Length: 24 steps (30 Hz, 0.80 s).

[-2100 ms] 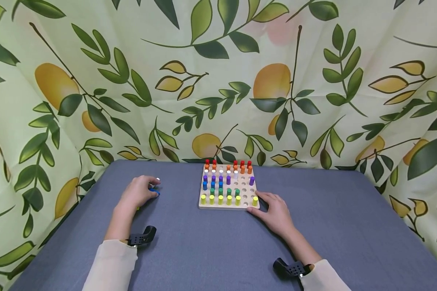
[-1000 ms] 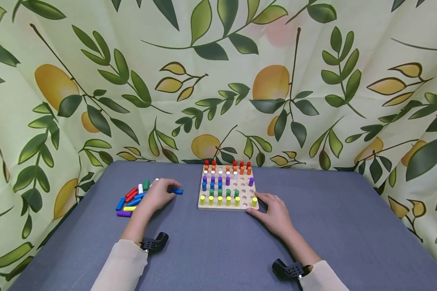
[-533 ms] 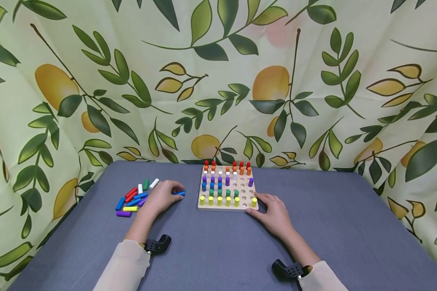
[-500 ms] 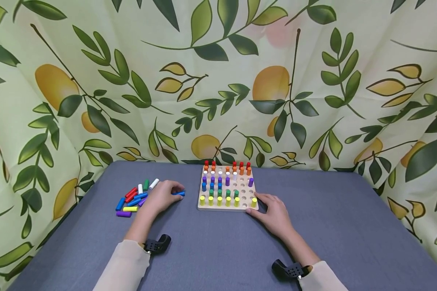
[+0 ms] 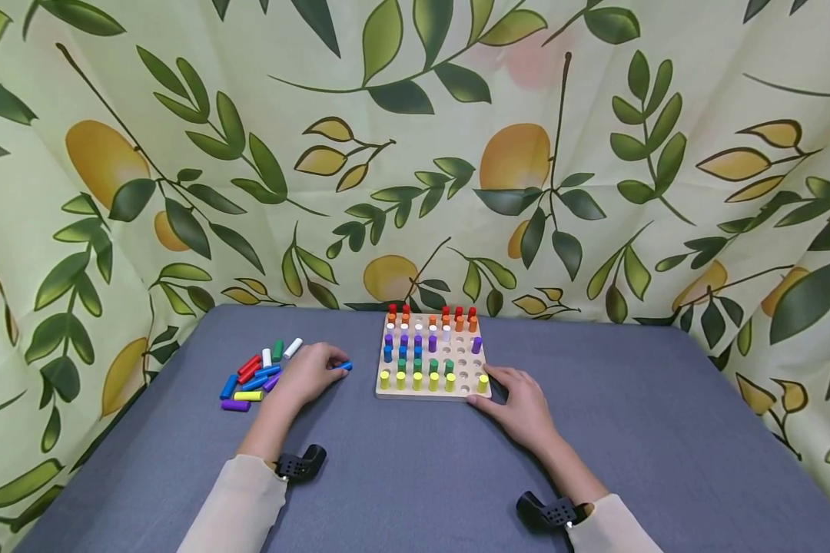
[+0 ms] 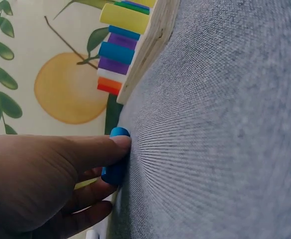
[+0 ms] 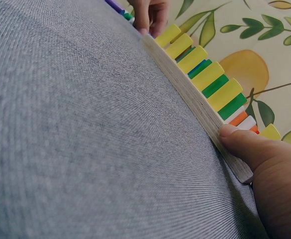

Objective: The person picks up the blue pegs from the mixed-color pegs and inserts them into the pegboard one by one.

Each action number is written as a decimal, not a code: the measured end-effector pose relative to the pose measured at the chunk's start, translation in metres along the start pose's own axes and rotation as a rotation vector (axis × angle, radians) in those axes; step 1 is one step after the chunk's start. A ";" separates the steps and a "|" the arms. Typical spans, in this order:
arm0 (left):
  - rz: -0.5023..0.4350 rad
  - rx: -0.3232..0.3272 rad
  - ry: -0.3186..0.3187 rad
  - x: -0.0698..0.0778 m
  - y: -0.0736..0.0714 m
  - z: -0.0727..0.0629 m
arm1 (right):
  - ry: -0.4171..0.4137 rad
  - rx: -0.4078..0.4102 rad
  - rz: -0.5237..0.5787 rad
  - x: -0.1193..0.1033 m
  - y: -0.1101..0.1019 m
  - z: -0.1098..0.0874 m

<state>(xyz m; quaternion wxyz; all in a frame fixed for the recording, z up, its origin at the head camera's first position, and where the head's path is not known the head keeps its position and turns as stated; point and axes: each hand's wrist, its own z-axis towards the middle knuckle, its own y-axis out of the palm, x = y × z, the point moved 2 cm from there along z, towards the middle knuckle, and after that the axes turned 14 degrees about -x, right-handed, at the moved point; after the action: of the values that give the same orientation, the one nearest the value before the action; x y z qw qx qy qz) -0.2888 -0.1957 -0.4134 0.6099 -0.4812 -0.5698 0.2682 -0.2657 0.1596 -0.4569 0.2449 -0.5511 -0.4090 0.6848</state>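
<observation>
The left hand [image 5: 311, 374] pinches one blue peg [image 6: 114, 173] between its thumb and fingers. This peg is left of the board [image 5: 422, 396], near it but not touching. Whether it touches the cloth [image 5: 415, 476] is hard to tell. The right hand [image 5: 522, 403] holds the board's near right corner, with its thumb on the front edge.

The one board lies flat on the cloth. Standing up in it, from front to back, are six yellow pegs [image 5: 417, 380], four green pegs [image 5: 433, 366], three blue pegs [image 5: 403, 353], five purple pegs [image 5: 404, 341], five white pegs [image 5: 418, 329], five orange pegs [image 5: 433, 320] and five red pegs [image 5: 459, 312].

Eleven loose pegs [image 5: 254, 384] show on the cloth, left of the left hand: three blue, two red, two white, two purple, one green and one yellow. Some lie touching. Each wrist wears one black camera [image 5: 303, 464].
</observation>
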 end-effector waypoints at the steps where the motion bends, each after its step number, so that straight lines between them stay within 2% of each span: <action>1: 0.005 0.001 -0.001 0.001 0.000 0.000 | 0.005 -0.004 0.002 0.000 0.000 0.000; 6: -0.007 0.016 -0.009 0.008 0.001 0.000 | 0.009 -0.009 -0.001 0.001 0.000 0.000; 17: -0.049 0.096 0.016 0.025 -0.002 -0.002 | 0.015 -0.016 0.014 -0.002 0.001 0.000; 24: -0.070 0.122 0.038 0.046 -0.008 0.001 | 0.021 -0.016 0.010 -0.002 -0.002 -0.001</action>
<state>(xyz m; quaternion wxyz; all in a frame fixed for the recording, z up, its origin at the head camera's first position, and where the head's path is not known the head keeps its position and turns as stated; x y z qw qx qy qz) -0.2824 -0.1583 -0.3869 0.6578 -0.4280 -0.5571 0.2716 -0.2638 0.1591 -0.4542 0.2415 -0.5620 -0.4092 0.6771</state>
